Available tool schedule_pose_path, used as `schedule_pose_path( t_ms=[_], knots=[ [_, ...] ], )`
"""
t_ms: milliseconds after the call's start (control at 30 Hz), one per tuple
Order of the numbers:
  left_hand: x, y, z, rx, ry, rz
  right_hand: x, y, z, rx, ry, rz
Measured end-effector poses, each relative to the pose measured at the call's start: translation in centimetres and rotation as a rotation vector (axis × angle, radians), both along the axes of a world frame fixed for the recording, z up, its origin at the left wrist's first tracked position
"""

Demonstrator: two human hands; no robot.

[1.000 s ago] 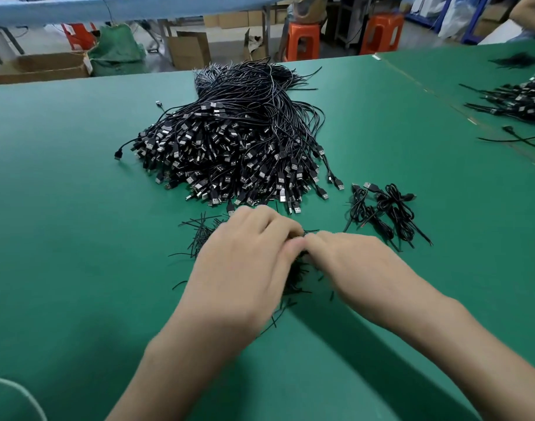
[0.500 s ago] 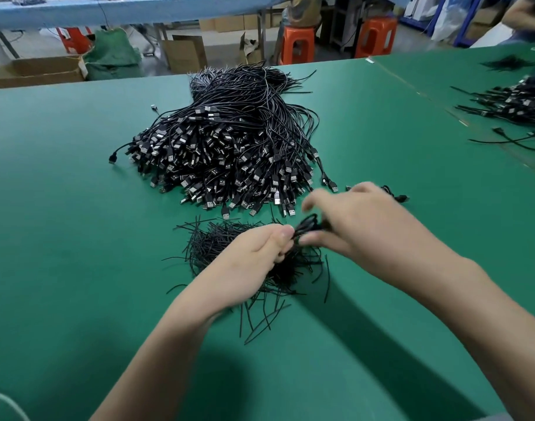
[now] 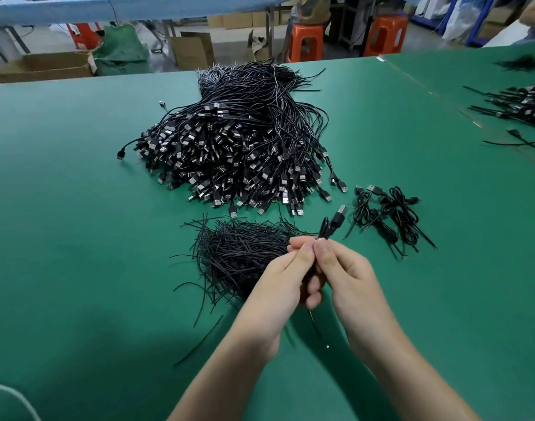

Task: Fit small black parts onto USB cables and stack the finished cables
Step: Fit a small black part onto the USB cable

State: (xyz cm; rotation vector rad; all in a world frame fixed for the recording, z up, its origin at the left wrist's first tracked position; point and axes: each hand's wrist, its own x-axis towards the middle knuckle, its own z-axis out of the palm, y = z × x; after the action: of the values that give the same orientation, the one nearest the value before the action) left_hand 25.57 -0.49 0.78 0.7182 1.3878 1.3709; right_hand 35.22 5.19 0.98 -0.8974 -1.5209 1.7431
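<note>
Your left hand point(image 3: 286, 278) and right hand point(image 3: 348, 275) meet thumb to thumb just above the table point(image 3: 78, 223), and both pinch the folded cable point(image 3: 336, 220) between thumb and fingertips. Whether a black part is already in that pinch cannot be told; your fingers hide it. The cable runs from your hands away from you, with its plug end sticking up and leaning a little right.

That lean matters. The finished cables point(image 3: 390, 214) lie just right of the plug and slightly farther off, so your right hand is the nearer one for laying it down, and nothing stands between them.

The parts point(image 3: 238, 256) are heaped to the left, touching your left hand, so that hand is best placed to pick up a part. The big pile point(image 3: 238, 153) of unfitted cables lies beyond the parts, its plugs fanned toward you.
</note>
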Motion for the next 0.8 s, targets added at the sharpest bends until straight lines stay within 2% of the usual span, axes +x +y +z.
schedule_pose_path(
  t_ms=[133, 233, 333, 400, 500, 567, 667, 800],
  knots=[
    [-0.9, -0.1, 0.2, -0.070, 0.022, -0.033, 0.0, 0.0, 0.0, 0.012, 0.023, -0.020],
    [-1.7, -0.2, 0.2, -0.104, 0.167, -0.012, -0.7, -0.2, 0.0, -0.015, 0.072, -0.033],
    [-2.8, -0.8, 0.1, -0.137, 0.443, 0.043, -1.2, 0.2, -0.3, -0.010, 0.060, -0.082],
    [-3.5, -1.8, -0.3, -0.145, 0.589, 0.161, -1.1, 0.9, -0.3, 0.006, 0.031, -0.156],
    [-4.1, -3.2, -1.0, -0.273, 1.068, 0.258, -0.8, 1.3, 0.0, -0.013, 0.036, -0.160],
    [-3.9, -3.5, -1.6, -0.389, 1.265, 0.219, -0.7, 1.2, 0.0, -0.029, 0.050, -0.124],
    [-3.6, -3.5, -2.0, -0.485, 1.320, 0.129, -0.9, 1.1, 0.1, -0.033, -0.006, -0.074],
    [-3.6, -3.4, -2.3, -0.491, 1.375, 0.119, -0.9, 1.2, 0.2, 0.020, -0.100, -0.019]
  ],
)
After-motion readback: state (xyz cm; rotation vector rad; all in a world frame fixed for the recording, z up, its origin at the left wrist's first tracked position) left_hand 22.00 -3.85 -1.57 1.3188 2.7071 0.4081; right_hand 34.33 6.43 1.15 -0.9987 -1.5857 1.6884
